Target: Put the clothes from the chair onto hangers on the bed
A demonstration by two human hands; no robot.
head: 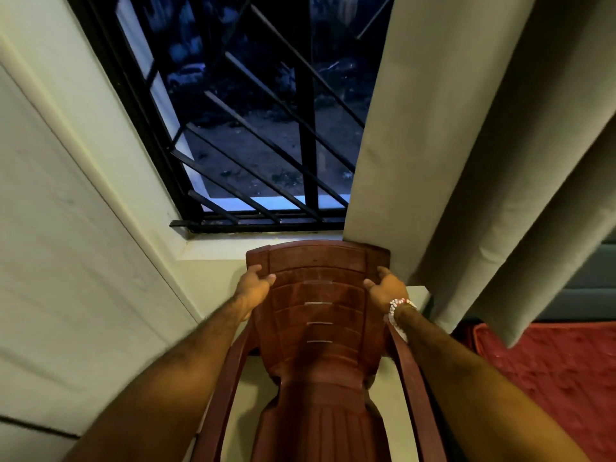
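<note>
Clasping the maroon plastic chair by both edges of its backrest, the left grip and right grip curl around it. It stands below the barred window, its top corner touching the beige curtain, the red-covered bed to its right.

No readable text, label, brand, number or sign on the chair, curtain or wall
</note>
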